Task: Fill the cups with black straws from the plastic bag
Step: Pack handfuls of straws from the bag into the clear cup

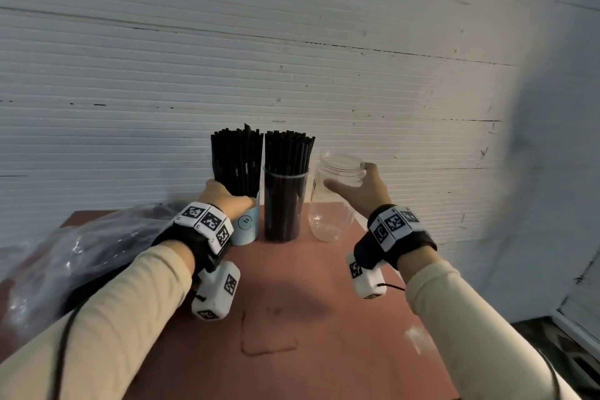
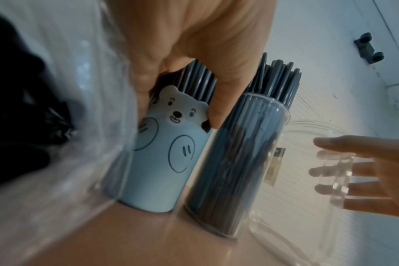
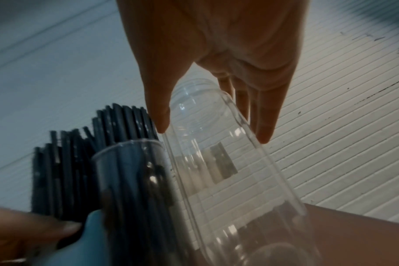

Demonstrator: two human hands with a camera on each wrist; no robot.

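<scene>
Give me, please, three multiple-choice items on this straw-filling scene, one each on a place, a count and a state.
1. Where does the plastic bag lie on the table?
A. on the person's left
B. behind the cups
C. on the person's right

2. How many containers hold black straws?
A. one
B. two
C. three

3. What is the right hand doing?
A. gripping straws
B. resting flat on the table
C. reaching with straight fingers round the empty clear jar

Answers:
1 A, the bag sits beside the left arm.
2 B, the blue bear cup and the clear cup are filled.
3 C, while the left hand grips the straw bundle.
</scene>
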